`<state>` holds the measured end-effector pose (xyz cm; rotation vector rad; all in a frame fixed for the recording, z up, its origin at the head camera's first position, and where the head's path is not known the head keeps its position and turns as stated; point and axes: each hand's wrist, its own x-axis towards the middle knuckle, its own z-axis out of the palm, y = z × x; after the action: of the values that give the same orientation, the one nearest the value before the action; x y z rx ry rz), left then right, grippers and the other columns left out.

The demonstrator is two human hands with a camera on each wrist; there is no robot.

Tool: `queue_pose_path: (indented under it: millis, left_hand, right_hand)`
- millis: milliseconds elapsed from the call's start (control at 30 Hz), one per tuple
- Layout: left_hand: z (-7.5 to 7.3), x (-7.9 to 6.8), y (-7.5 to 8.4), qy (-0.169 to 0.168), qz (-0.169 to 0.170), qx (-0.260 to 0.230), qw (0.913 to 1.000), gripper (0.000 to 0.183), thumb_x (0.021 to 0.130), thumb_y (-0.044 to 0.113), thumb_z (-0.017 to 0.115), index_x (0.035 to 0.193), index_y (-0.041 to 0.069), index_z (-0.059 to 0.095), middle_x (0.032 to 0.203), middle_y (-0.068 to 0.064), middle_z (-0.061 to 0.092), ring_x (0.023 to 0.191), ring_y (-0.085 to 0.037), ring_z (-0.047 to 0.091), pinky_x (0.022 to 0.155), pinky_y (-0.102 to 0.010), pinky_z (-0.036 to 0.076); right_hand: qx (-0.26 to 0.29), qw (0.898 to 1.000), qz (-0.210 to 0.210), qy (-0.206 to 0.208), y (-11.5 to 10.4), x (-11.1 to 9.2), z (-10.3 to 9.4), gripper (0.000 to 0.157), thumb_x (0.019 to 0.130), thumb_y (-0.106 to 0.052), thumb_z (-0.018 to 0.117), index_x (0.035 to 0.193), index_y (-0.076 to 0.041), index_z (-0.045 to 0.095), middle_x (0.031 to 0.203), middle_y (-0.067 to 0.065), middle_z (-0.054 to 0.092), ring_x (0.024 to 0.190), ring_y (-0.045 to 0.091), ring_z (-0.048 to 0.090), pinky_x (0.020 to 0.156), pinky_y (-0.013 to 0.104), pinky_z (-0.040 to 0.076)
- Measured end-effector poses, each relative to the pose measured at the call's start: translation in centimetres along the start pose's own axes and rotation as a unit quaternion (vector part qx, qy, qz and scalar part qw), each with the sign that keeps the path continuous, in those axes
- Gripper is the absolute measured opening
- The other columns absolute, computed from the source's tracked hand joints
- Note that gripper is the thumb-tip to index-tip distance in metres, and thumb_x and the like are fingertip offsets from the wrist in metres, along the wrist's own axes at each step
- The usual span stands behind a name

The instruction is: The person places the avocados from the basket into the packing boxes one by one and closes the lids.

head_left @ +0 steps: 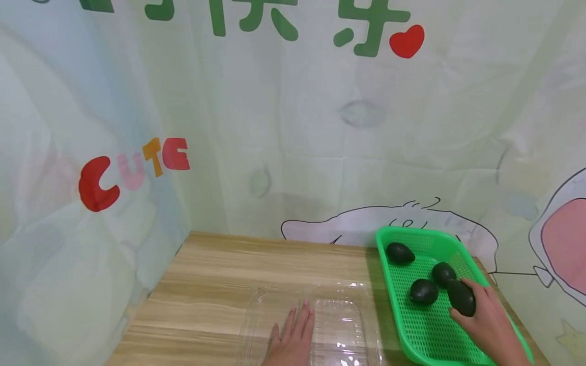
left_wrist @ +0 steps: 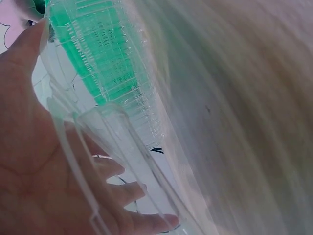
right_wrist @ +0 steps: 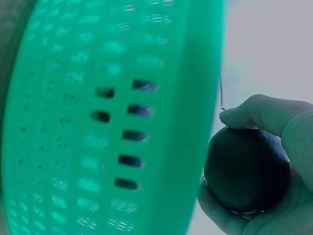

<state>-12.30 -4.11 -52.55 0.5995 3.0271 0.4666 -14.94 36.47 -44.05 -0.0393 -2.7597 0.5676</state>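
Note:
My right hand (head_left: 490, 323) grips a dark avocado (head_left: 461, 298) between thumb and fingers, over the right part of a green plastic basket (head_left: 435, 333). The right wrist view shows this avocado (right_wrist: 247, 169) beside the basket's slotted wall (right_wrist: 112, 137). Three more avocados lie in the basket: one avocado (head_left: 400, 253) at the far left corner, another (head_left: 443, 275) and a third (head_left: 423, 292) near the middle. My left hand (head_left: 293, 335) rests with extended fingers on a clear plastic container (head_left: 339, 325). Its transparent edge (left_wrist: 132, 142) crosses the fingers in the left wrist view.
The wood-grain table (head_left: 220, 274) extends left of and behind the container. A printed curtain (head_left: 274, 127) hangs behind the table and along its sides. The basket's raised rim (head_left: 389, 284) stands right of the container.

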Motion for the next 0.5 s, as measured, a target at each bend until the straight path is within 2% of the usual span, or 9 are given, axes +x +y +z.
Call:
queue_pose_path:
  millis: [133,333,500]
  left_hand:
    - [0.0,0.1,0.0,-0.005,-0.001,0.001,1.0,0.128,0.059,0.097,0.031,0.153,0.011,0.018,0.162,-0.008,0.005,0.145,-0.038,0.017,0.104,-0.071,0.024]
    - [0.3,0.1,0.0,-0.007,-0.001,0.001,1.0,0.129,0.059,0.097,0.031,0.154,0.011,0.017,0.162,-0.008,0.004,0.145,-0.038,0.016,0.103,-0.071,0.023]
    - [0.4,0.3,0.0,-0.013,-0.004,-0.007,0.9999,0.131,0.057,0.098,0.032,0.154,0.011,0.016,0.162,-0.008,0.003,0.146,-0.038,0.013,0.104,-0.071,0.022]
  right_hand:
    - [0.014,1.0,0.014,0.006,-0.6,-0.2,-0.3,0.075,0.073,-0.018,0.079,0.131,0.01,0.041,0.114,0.032,0.048,0.093,0.042,0.053,0.067,0.053,0.046]
    - [0.039,0.996,0.081,0.009,-1.6,-0.9,-1.0,0.08,0.075,-0.023,0.078,0.131,0.013,0.033,0.112,0.031,0.045,0.089,0.041,0.053,0.064,0.049,0.046]
    - [0.045,0.995,0.087,0.023,-2.1,-1.4,-1.3,0.081,0.076,-0.026,0.079,0.132,0.012,0.033,0.112,0.029,0.046,0.089,0.04,0.053,0.064,0.048,0.046]
